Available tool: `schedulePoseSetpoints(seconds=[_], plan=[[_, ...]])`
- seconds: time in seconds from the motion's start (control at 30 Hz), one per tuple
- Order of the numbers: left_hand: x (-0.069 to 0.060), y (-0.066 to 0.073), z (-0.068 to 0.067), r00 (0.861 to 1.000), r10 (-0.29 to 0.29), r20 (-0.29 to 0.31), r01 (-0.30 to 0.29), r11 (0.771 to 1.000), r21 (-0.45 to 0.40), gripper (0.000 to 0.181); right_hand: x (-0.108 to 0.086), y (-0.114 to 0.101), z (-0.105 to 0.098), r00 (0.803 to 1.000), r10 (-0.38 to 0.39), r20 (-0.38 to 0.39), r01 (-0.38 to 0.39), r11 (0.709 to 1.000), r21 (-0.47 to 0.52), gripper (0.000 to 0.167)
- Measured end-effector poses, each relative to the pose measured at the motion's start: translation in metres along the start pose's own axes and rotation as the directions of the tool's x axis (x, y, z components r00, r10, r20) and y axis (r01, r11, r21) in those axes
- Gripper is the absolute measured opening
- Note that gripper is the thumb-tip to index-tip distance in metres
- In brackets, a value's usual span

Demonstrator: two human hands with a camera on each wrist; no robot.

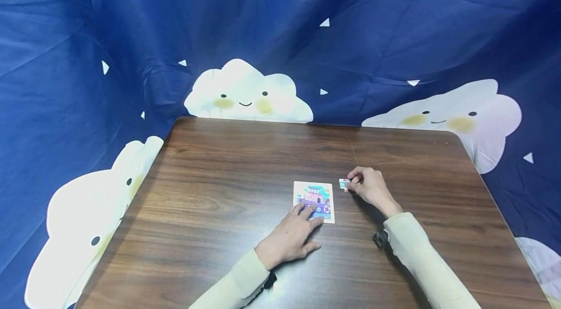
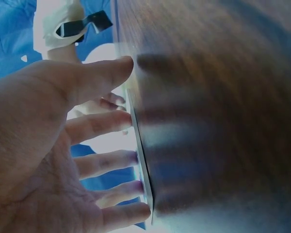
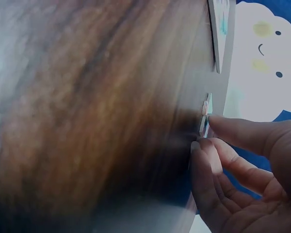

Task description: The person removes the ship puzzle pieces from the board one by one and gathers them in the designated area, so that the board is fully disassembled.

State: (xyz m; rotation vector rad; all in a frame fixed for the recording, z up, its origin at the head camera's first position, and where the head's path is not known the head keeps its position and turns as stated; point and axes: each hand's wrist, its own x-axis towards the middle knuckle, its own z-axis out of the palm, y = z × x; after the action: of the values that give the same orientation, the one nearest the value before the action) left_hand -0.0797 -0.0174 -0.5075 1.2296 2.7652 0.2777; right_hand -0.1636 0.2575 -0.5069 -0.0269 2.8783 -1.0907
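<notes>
The flat, rectangular, white-bordered picture board (image 1: 317, 196) lies on the brown wood-grain table (image 1: 219, 167). The left hand (image 1: 289, 235) grasps nothing; its fingers are extended, with fingertips resting on the near part of the board. The right hand (image 1: 370, 187), right of the board, pinches a small, flat, white-and-teal printed piece (image 1: 343, 183) between thumb and fingers. The piece is near the board's right edge, not touching it. The dark-blue fabric backdrop with white clouds (image 1: 350, 55) hangs beyond the board.
</notes>
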Motion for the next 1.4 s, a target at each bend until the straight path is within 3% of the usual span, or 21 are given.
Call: schedulePoseSetpoints(seconds=[0.43,0.67,0.87,1.0,1.23,1.4], plan=[[0.003,-0.001,0.001,1.000,-0.002,-0.030,0.003,1.000,0.019,0.062,0.003,-0.004,0.000,0.998,-0.021,-0.052,0.017,0.997,-0.075,0.010],[0.000,0.001,0.002,1.000,-0.017,-0.008,0.017,1.000,0.015,0.062,-0.002,-0.009,0.003,0.997,-0.023,-0.073,0.014,0.993,-0.116,0.008],[0.002,0.003,0.002,0.999,-0.032,-0.002,0.032,0.999,0.014,0.063,-0.005,-0.021,0.010,0.987,-0.111,-0.113,0.102,0.991,-0.087,0.008],[0.001,0.005,0.002,0.999,-0.043,0.012,0.043,0.999,0.014,0.062,-0.007,-0.030,0.022,0.979,-0.179,-0.093,0.175,0.984,-0.043,0.009],[-0.002,0.004,0.003,0.999,-0.032,0.015,0.031,0.999,0.036,0.061,-0.010,-0.045,0.036,0.976,-0.219,-0.012,0.219,0.976,0.005,0.004],[0.002,0.004,0.001,1.000,-0.017,0.002,0.017,0.998,0.053,0.061,-0.008,-0.048,0.041,0.970,-0.241,0.002,0.241,0.970,0.008,0.006]])
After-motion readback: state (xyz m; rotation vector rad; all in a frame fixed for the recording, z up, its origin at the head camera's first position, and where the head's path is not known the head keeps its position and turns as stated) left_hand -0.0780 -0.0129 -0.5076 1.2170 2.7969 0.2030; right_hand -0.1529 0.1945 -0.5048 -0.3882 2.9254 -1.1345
